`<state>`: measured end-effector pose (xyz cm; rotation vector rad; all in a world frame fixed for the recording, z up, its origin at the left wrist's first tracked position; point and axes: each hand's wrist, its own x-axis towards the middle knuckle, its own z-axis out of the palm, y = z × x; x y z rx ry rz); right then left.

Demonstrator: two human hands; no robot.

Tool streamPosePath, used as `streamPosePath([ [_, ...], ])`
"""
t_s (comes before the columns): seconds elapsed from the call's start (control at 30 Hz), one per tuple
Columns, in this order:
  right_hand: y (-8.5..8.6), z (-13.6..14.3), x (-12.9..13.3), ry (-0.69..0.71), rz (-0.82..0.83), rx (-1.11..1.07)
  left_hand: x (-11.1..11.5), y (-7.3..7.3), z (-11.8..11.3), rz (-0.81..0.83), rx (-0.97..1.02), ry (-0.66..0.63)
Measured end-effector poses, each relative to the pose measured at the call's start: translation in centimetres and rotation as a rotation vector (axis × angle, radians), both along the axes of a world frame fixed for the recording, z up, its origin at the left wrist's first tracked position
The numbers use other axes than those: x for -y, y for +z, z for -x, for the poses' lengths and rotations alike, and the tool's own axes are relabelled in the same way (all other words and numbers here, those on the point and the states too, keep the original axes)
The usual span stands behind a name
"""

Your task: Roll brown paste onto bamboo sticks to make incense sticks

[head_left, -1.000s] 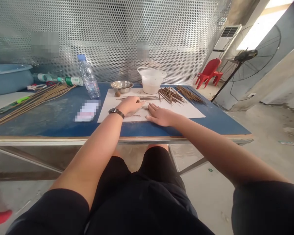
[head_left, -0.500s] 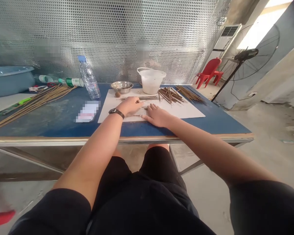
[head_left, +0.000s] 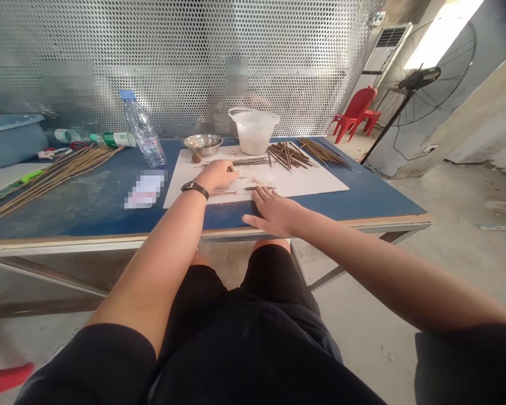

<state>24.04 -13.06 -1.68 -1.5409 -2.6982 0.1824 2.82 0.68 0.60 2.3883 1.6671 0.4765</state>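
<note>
Left hand [head_left: 217,175]: wearing a dark watch [head_left: 195,188] at the wrist; held over the left half of the white board [head_left: 314,183], with fingers curled in; cannot tell whether gripping anything.
Right hand [head_left: 275,214]: open, palm down, across the board's near edge; fingers stretched forward with tips on the brown stick, thumb spread out over the table [head_left: 105,216] close to its near edge.
Brown stick [head_left: 250,188]: lying on the board near its near edge, partly covered by the right fingertips; thicker at left, thinning toward the right.
Brown crumbs [head_left: 253,180]: scattered between the two hands.
Row of sticks [head_left: 247,162]: laid side by side on the board, beyond the left hand.
Brown ball [head_left: 197,158]: at the board's far left corner, just in front of the metal bowl [head_left: 203,145].
White bucket [head_left: 257,134]: upright at the board's far edge.
Stick pile [head_left: 292,157]: right of the bucket, loosely crossed.
Stick bundle [head_left: 325,152]: beside the pile, toward the table's far right corner.
Clear bottle [head_left: 145,136]: blue-capped, left of the board.
Long sticks [head_left: 65,170]: slanting across the table's left end.
Blue basin [head_left: 12,142]: at the table's far left corner.
</note>
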Motion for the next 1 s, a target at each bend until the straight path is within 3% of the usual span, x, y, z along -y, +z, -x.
streamPosePath([
  [0.1,0.1,0.2,-0.6,-0.046,-0.006,-0.002,-0.1,0.0,0.1,0.006,-0.011,0.005],
  [0.3,1.2,-0.1,-6.1,-0.06,-0.01,-0.016,0.1,-0.2,0.2,0.009,-0.037,0.034],
  [0.4,1.6,-0.3,-7.4,-0.012,0.036,0.054,0.0,-0.4,0.3,0.009,-0.04,0.036],
  [0.57,1.1,-1.5,-4.7,-0.057,0.054,0.011,-0.1,-0.3,0.4,0.025,-0.034,0.037],
  [0.77,0.3,-4.2,-0.9,0.0,0.061,-0.095,0.0,-0.3,0.4,0.043,-0.016,0.042],
  [0.87,0.1,-4.6,-1.8,-0.004,0.059,-0.124,0.1,-0.2,0.3,0.042,-0.011,0.043],
  [1.0,0.1,-3.8,-5.1,-0.026,0.023,-0.111,0.3,-0.1,0.2,0.04,-0.015,0.038],
])
